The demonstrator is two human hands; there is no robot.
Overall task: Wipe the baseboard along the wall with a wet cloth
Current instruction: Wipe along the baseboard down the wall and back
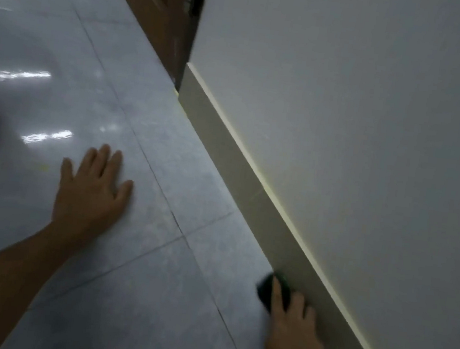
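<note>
Low at the foot of the wall [373, 134], dark green cloth [265, 290] pressed against the beige baseboard [237, 172] under the right hand's [296, 324] straight fingers, left hand [92, 189] well apart, flat and spread on the tiled floor [152, 280].

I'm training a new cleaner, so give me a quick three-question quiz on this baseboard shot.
1. True or false: the left hand lies flat on the floor.
2. Which hand presses the cloth to the baseboard?
3. The baseboard's far end meets: A) a door frame B) a sofa C) a window.

Key: 1 true. 2 the right hand. 3 A.
</note>
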